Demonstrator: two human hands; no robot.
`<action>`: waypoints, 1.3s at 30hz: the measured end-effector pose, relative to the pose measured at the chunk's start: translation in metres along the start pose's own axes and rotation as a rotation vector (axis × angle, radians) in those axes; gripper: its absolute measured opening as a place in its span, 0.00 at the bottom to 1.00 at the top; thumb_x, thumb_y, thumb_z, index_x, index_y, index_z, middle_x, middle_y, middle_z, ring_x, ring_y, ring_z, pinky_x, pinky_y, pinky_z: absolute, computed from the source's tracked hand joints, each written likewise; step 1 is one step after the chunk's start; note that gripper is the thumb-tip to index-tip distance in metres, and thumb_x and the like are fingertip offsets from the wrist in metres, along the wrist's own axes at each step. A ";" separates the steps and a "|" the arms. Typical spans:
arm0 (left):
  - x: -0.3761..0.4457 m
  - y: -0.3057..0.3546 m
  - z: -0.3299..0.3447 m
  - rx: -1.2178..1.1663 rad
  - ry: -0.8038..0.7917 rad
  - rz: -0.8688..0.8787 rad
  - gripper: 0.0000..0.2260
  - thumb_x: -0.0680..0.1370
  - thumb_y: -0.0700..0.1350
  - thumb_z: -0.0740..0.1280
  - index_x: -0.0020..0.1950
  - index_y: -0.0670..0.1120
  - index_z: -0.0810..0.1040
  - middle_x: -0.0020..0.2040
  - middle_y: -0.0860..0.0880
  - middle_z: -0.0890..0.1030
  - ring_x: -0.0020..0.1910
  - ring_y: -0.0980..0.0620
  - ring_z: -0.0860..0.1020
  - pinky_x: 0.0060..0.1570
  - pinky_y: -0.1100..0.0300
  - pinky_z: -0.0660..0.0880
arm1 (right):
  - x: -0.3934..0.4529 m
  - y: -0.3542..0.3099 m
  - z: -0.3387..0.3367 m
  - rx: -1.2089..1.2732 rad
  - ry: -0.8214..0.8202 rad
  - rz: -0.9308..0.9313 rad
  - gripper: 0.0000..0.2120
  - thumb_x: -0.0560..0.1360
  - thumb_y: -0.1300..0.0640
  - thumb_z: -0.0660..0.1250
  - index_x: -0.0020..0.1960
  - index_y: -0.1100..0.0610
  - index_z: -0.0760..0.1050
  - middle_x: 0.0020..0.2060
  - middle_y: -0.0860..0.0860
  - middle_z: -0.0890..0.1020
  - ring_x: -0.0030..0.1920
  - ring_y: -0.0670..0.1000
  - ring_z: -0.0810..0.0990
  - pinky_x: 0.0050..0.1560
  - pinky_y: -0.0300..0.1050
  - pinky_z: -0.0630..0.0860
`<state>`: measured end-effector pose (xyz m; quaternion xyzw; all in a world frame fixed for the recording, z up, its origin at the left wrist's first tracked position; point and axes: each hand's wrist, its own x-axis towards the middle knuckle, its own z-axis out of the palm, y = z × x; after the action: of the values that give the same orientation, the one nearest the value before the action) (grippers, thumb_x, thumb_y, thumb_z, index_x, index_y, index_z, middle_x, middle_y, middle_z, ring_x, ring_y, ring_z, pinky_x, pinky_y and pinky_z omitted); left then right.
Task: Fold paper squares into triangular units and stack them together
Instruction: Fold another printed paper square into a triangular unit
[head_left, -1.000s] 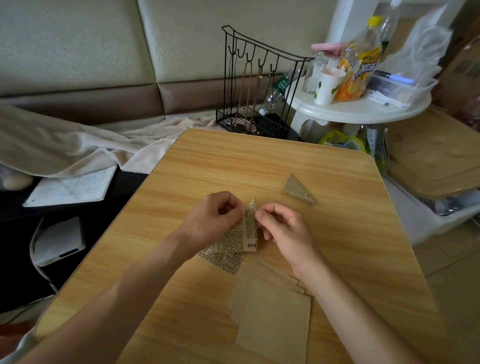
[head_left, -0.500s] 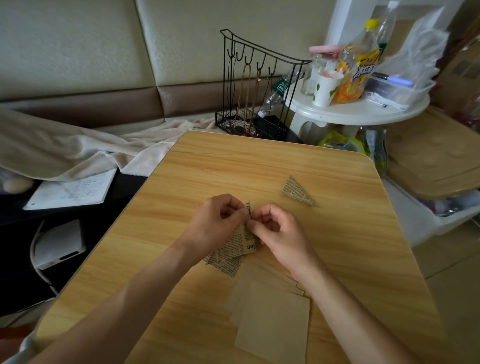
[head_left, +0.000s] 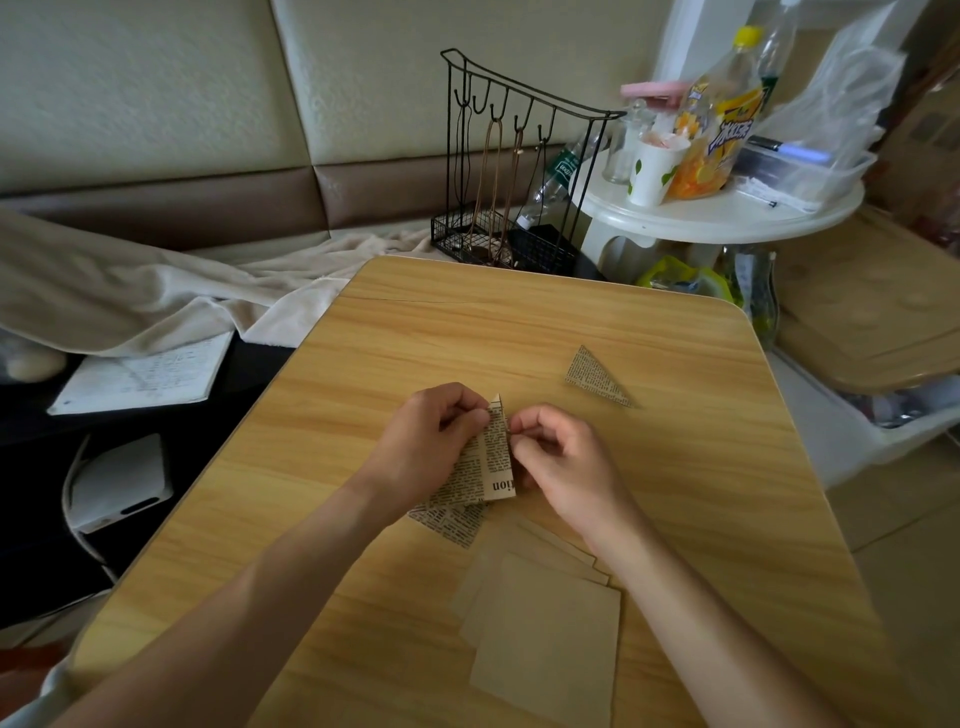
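Plain squares (head_left: 545, 623) lay fanned at the tabletop's near edge. Mid-table, left hand (head_left: 431, 441) and right hand (head_left: 561, 457) both pinched the newsprint sheet (head_left: 488, 462) at its tip, mid-fold. Next, probably: flatten the crease. Finished triangle (head_left: 592, 375) sat toward the far right corner.
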<state>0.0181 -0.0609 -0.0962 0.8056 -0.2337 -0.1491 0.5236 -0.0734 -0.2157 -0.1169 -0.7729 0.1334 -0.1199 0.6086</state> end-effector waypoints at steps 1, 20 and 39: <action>0.000 0.000 0.000 0.000 -0.001 0.003 0.07 0.82 0.43 0.69 0.46 0.52 0.83 0.39 0.53 0.85 0.36 0.59 0.80 0.39 0.59 0.76 | 0.000 0.000 0.000 -0.010 -0.002 0.001 0.10 0.77 0.63 0.68 0.46 0.49 0.82 0.41 0.51 0.86 0.40 0.49 0.82 0.42 0.53 0.79; -0.009 0.012 0.002 0.042 -0.141 0.039 0.18 0.72 0.61 0.77 0.54 0.52 0.78 0.41 0.56 0.80 0.39 0.57 0.78 0.39 0.61 0.75 | 0.002 0.004 0.002 0.005 0.030 -0.042 0.06 0.67 0.48 0.69 0.43 0.46 0.78 0.36 0.47 0.82 0.37 0.45 0.78 0.38 0.48 0.75; -0.012 0.020 0.001 0.111 -0.108 0.051 0.16 0.72 0.53 0.62 0.56 0.52 0.82 0.46 0.56 0.84 0.46 0.59 0.82 0.47 0.61 0.79 | 0.001 0.003 0.001 0.012 0.087 -0.072 0.07 0.82 0.52 0.69 0.45 0.50 0.80 0.31 0.39 0.77 0.34 0.42 0.74 0.38 0.40 0.70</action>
<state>0.0032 -0.0617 -0.0780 0.8178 -0.2901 -0.1657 0.4685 -0.0725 -0.2159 -0.1203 -0.7677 0.1313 -0.1759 0.6020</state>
